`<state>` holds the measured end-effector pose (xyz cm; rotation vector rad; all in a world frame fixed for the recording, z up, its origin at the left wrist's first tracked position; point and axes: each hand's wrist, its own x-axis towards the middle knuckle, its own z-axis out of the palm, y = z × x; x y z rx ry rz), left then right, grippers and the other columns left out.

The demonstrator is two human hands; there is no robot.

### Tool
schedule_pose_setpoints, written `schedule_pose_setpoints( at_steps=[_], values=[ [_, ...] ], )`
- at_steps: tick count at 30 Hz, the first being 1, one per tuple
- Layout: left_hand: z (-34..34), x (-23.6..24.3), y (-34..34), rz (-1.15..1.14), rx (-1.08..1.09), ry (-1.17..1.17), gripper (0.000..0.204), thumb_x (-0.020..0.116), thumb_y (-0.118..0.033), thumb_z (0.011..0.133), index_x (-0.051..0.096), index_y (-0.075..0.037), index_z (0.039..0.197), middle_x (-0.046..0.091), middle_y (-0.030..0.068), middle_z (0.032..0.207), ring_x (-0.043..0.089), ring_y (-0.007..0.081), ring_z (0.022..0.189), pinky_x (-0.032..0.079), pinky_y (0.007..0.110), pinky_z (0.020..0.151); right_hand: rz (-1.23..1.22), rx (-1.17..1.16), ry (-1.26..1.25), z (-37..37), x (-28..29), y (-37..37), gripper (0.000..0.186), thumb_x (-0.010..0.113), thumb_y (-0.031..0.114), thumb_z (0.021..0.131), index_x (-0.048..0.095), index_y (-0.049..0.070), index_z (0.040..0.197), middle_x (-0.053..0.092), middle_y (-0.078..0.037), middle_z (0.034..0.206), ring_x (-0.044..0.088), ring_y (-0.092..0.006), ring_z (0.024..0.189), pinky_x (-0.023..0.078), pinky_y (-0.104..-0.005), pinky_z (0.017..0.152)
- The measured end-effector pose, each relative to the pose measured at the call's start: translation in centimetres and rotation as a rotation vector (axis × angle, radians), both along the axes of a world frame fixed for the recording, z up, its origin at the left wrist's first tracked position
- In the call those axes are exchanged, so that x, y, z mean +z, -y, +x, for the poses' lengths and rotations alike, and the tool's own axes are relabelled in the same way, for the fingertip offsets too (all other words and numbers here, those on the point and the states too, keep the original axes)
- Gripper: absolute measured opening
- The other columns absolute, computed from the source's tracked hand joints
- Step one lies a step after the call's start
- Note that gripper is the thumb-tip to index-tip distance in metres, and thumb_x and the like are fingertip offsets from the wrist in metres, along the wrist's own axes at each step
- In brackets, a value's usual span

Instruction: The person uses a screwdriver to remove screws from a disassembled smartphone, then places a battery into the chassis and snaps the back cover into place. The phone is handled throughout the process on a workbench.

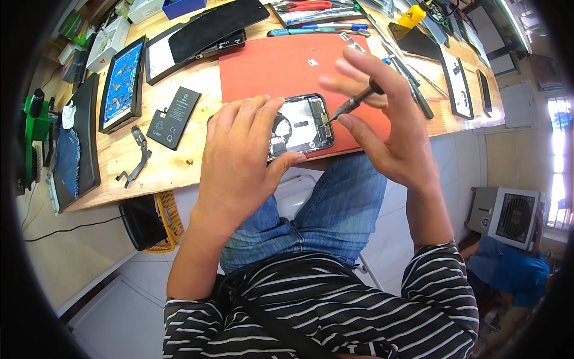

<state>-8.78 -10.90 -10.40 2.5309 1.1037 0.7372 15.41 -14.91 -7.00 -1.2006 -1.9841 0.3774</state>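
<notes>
- The opened phone (296, 122) lies over the near edge of the red mat (257, 66); its inside is bare, so I judge that the uncovering is done.
- The left hand (239, 131) grips the phone from its left side, with the thumb along the near edge.
- The right hand (397, 128) holds a thin screwdriver (353, 103) lightly, fingers spread; the tip is at the right end of the phone, but whether it touches a screw is too small to tell.
- The phone has no cover on it, so the closing seems not yet done.
- A battery (174, 118), flat, matt black and with a step in its outline, lies to the left on the tabletop (179, 163); I cannot tell if it belongs to this phone.
- Near it is a dark, bent flex strip (140, 157).
- The mat looks smooth; the tabletop is pale, grained wood with knots.
</notes>
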Motion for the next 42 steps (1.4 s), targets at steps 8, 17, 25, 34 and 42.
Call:
schedule_pose_setpoints(
  at_steps=[8,17,25,34,42],
  values=[
    [0.0,0.4,-0.1,-0.012,-0.013,-0.007,0.077,0.09,-0.031,0.075,0.059,-0.001,0.137,0.063,0.0172,0.131,0.057,0.0369,0.123,0.044,0.049,0.105,0.018,-0.035,0.083,-0.7,0.1,0.4,0.063,0.074,-0.01,0.089,0.051,0.009,0.144,0.065,-0.011,0.135,0.075,-0.0199,0.104,0.058,-0.0389,0.096],
    [-3.1,0.8,-0.3,-0.016,0.002,-0.002,0.093,0.096,-0.026,0.066,0.054,-0.006,0.147,0.062,0.0195,0.139,0.054,0.0406,0.133,0.044,0.05,0.114,-0.135,-0.238,-0.816,-0.4,-3.2,3.0,0.059,0.063,0.0,0.102,0.039,-0.002,0.156,0.071,-0.014,0.093,0.076,-0.0251,0.097,0.061,-0.0377,0.092],
    [-4.3,1.1,-0.1,-0.073,0.005,0.057,0.11,0.1,-0.012,0.056,0.049,-0.009,0.154,0.064,0.0131,0.132,0.056,0.0367,0.125,0.049,0.045,0.105,-0.241,-0.422,-0.927,1.2,-4.3,5.2,0.017,0.069,0.011,0.102,0.074,-0.005,0.105,0.051,0.005,0.067,0.043,-0.0021,0.06,0.032,-0.0216,0.054],
    [-4.6,3.1,0.6,-0.061,-0.367,0.09,0.096,0.098,-0.019,0.061,0.054,-0.008,0.146,0.063,0.0106,0.143,0.054,0.0379,0.132,0.044,0.048,0.113,-0.593,-0.136,-0.52,2.4,-3.8,4.7,0.034,0.088,0.02,0.09,0.08,0.003,0.118,0.057,0.01,0.071,0.047,-0.0016,0.068,0.036,-0.0225,0.059],
    [-2.8,3.7,1.1,0.002,-0.224,0.179,0.091,0.091,-0.015,0.074,0.05,-0.005,0.154,0.06,0.0194,0.146,0.052,0.0411,0.139,0.042,0.05,0.116,-0.644,0.014,-0.969,0.4,-6.7,7.3,0.033,0.075,0.028,0.1,0.069,-0.001,0.086,0.061,0.002,0.071,0.043,-0.0024,0.056,0.032,-0.0218,0.051]
  ],
)
